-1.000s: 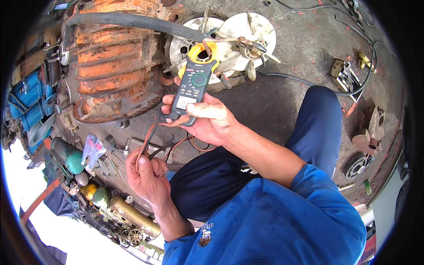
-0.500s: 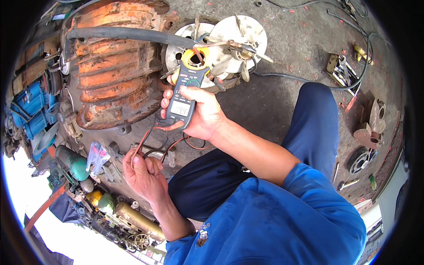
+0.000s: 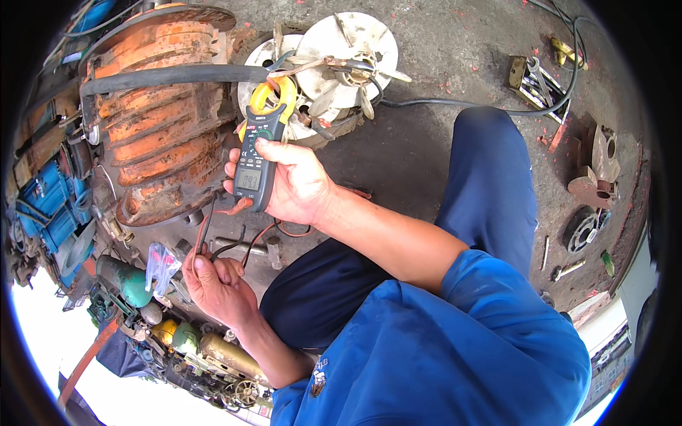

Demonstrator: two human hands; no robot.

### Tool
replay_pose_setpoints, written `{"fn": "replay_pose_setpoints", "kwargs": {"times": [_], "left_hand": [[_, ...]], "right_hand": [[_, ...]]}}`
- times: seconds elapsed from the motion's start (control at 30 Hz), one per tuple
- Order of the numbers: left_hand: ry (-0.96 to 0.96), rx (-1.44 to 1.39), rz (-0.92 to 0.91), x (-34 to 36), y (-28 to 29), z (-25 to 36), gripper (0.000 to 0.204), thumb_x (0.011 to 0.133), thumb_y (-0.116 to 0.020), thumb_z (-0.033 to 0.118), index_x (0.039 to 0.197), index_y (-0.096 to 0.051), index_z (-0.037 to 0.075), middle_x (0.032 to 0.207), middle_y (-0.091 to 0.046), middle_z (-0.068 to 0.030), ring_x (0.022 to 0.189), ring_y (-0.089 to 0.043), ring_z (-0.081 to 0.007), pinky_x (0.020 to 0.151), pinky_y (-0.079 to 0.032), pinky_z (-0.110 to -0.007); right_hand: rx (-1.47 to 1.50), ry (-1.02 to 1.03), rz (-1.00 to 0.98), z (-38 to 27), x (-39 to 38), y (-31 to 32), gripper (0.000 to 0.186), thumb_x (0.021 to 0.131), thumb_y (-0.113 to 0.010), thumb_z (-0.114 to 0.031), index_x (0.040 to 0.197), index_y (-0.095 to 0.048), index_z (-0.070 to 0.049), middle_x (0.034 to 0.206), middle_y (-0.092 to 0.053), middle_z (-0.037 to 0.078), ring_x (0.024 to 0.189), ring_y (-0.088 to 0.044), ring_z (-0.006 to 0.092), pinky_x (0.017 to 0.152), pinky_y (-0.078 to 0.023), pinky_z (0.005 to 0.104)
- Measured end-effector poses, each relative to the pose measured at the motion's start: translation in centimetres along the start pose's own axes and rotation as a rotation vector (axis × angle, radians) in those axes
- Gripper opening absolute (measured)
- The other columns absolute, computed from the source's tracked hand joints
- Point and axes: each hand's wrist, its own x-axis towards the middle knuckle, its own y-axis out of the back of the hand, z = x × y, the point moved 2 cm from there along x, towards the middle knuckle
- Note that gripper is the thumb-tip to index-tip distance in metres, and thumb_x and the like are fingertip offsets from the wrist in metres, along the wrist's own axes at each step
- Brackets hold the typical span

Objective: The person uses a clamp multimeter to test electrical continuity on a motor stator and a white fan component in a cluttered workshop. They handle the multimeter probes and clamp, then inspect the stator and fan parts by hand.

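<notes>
My right hand [image 3: 302, 184] is wrapped round a dark clamp meter [image 3: 257, 153] with a yellow jaw, its thumb on the front near the dial. A brownish wire [image 3: 273, 84] shows through the jaw, which looks closed. The meter's small display is lit with digits. Red and black test leads [image 3: 204, 231] hang from its lower end. Below it, my left hand [image 3: 222, 290] pinches the leads between thumb and fingers; their tips are hidden. A thick black cable [image 3: 185, 75] runs from the left to bare-ended wires beside the jaw.
A rusty orange ribbed motor housing [image 3: 160, 124] lies at the left. Pale fan discs [image 3: 380, 53] rest beyond the meter. A metal tool tray [image 3: 529, 89] with wrenches sits far right, near rusty brackets [image 3: 604, 160]. A hammer [image 3: 273, 252] lies near my left hand.
The whole view has shifted, so most things sit further left. Both hands keep their holds; the meter is slightly nearer me, tilted a little differently, and its displayed digits differ.
</notes>
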Motion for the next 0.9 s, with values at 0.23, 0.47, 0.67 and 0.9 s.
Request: {"fn": "replay_pose_setpoints", "kwargs": {"times": [0.23, 0.47, 0.67, 0.9], "left_hand": [[0.000, 0.036, 0.043, 0.4, -0.7, -0.2, 0.018, 0.108, -0.050, 0.018, 0.112, -0.058, 0.002, 0.069, -0.046, 0.0016, 0.050, -0.028, -0.0054, 0.047, -0.029, -0.025], [0.001, 0.115, 0.032, 0.1, -1.6, -0.1, 0.021, 0.107, -0.051, 0.022, 0.110, -0.060, 0.003, 0.060, -0.034, 0.0045, 0.049, -0.028, -0.0050, 0.047, -0.028, -0.025], [0.040, 0.128, -0.006, 0.0, -1.6, 0.1, 0.020, 0.106, -0.054, 0.019, 0.108, -0.060, 0.000, 0.068, -0.046, 0.0011, 0.050, -0.036, -0.0058, 0.049, -0.036, -0.025], [0.069, 0.195, 0.035, -0.2, -2.1, 0.1, 0.019, 0.105, -0.057, 0.017, 0.111, -0.060, -0.001, 0.065, -0.044, 0.0025, 0.052, -0.036, -0.0054, 0.050, -0.036, -0.024]], "right_hand": [[-0.029, 0.004, -0.031, -0.6, -0.6, -0.2, 0.026, 0.097, -0.065, -0.013, 0.121, -0.056, -0.016, 0.116, -0.066, 0.008, 0.112, -0.065, 0.0307, 0.082, -0.059, 0.0550], [-0.089, 0.041, -0.059, -1.0, -0.3, 1.4, 0.033, 0.099, -0.061, -0.012, 0.131, -0.055, -0.011, 0.129, -0.063, 0.011, 0.120, -0.063, 0.0334, 0.089, -0.057, 0.0636], [-0.162, 0.068, -0.040, -1.5, -1.2, 1.4, 0.032, 0.098, -0.063, -0.012, 0.129, -0.056, -0.008, 0.128, -0.063, 0.010, 0.118, -0.064, 0.0297, 0.092, -0.058, 0.0584], [-0.253, 0.087, -0.034, -1.9, -2.0, 0.9, 0.032, 0.097, -0.065, -0.009, 0.127, -0.055, -0.009, 0.125, -0.064, 0.009, 0.115, -0.065, 0.0268, 0.095, -0.057, 0.0534]]}}
